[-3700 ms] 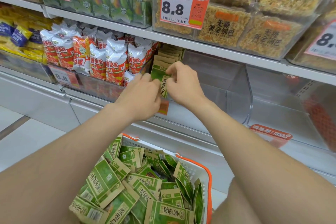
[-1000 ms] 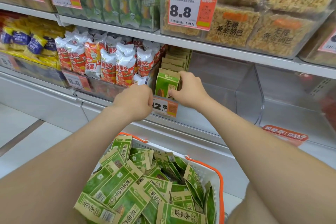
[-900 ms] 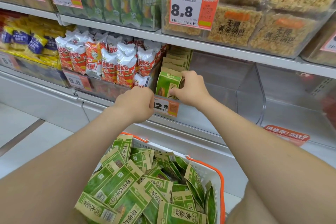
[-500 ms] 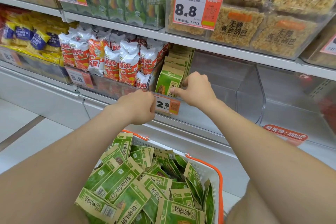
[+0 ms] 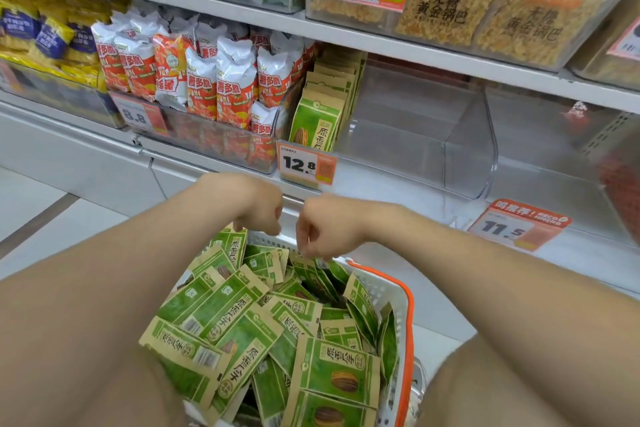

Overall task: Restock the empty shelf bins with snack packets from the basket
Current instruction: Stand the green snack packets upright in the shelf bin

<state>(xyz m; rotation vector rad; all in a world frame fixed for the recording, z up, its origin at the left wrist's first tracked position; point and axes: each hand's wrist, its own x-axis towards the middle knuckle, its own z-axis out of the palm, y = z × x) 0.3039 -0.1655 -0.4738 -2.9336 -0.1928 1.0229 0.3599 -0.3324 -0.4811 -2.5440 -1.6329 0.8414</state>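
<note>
A white basket with an orange rim (image 5: 406, 305) sits low in front of me, filled with several green and tan snack packets (image 5: 235, 308). My left hand (image 5: 258, 210) and right hand (image 5: 323, 229) hang over its far edge with fingers loosely curled downward. Their tips touch the top edges of packets, and no firm grip shows. On the shelf, a clear bin (image 5: 467, 149) holds a row of the same packets (image 5: 317, 121) standing upright along its left side. The rest of that bin is bare.
A 12.8 price tag (image 5: 306, 163) hangs on the bin's front. Another clear bin (image 5: 554, 166) with an 11.5 tag (image 5: 516, 225) stands to the right. Red and white snack bags (image 5: 207, 80) fill the bin to the left. The upper shelf (image 5: 450, 55) carries packed bins.
Both hands have dropped from the shelf bin down to the basket's far edge. The packet my right hand was setting upright now stands at the front of the row.
</note>
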